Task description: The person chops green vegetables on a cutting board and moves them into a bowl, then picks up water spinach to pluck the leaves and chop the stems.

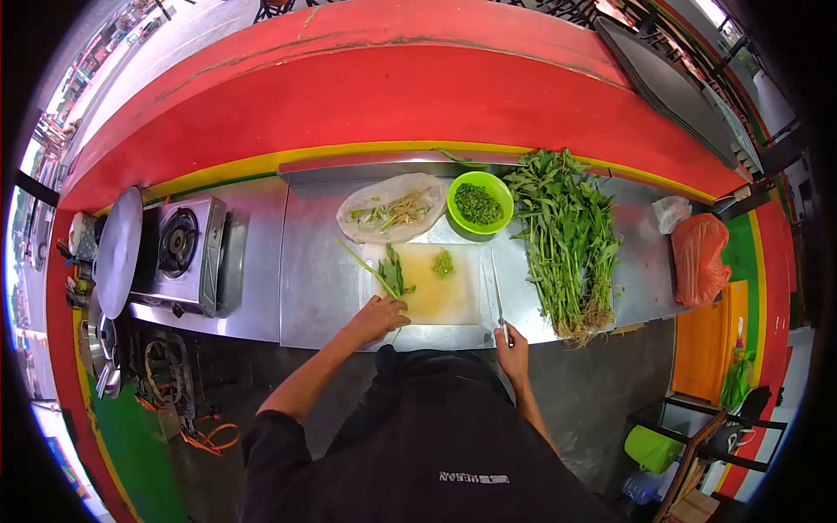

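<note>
My left hand (378, 319) is closed on a long green stem (359, 260) at the left edge of the cutting board (466, 301). Dark green leaves (393, 270) lie on the board just beyond that hand. A small heap of chopped green pieces (443, 263) sits near the board's far right corner. To the right of the board, my right hand (512, 347) grips a knife (499, 296), its blade pointing away from me over the steel counter. Behind the board stands a bright green bowl (500, 185) with finely chopped greens (477, 203) in it.
A clear plastic bag (417, 185) with stem and root scraps lies behind the board. A large bunch of leafy greens (562, 235) covers the counter at right. Farther right hangs a red plastic bag (700, 260). At left stand a gas stove (187, 253) and a round lid (119, 253).
</note>
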The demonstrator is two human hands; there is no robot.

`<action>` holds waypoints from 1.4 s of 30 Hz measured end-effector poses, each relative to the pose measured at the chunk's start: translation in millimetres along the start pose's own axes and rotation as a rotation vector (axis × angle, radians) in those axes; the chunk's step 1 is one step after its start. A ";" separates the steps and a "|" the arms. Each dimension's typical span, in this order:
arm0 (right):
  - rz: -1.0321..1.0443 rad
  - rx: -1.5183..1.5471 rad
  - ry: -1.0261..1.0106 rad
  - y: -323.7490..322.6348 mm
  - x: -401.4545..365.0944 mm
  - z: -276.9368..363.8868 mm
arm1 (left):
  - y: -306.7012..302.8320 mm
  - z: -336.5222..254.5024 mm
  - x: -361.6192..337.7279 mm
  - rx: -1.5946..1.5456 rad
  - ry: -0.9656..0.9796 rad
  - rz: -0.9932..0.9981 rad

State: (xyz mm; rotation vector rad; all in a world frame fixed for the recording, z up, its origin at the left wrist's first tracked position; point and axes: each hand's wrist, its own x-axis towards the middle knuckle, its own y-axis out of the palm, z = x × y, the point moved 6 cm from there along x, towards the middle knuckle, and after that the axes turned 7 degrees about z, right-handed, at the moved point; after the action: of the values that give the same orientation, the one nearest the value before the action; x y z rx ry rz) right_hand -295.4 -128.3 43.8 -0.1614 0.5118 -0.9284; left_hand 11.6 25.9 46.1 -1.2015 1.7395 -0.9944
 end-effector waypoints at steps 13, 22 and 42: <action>-0.044 0.001 -0.094 4.6 1.7 3.8 | -0.8 4.5 13.9 0.015 -0.021 -0.154; -0.009 0.031 -0.064 6.5 -1.8 -1.5 | -47.3 16.7 2.9 -0.108 -0.329 -0.711; 0.366 -0.185 -0.014 33.4 -28.6 25.4 | 2.3 1.4 13.3 0.055 -0.339 -0.620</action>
State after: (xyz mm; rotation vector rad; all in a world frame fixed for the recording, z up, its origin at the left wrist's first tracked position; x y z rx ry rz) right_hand -272.9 -87.7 64.3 -0.2321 0.5913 -0.5229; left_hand 8.9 13.5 41.3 -1.8073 1.0835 -1.0904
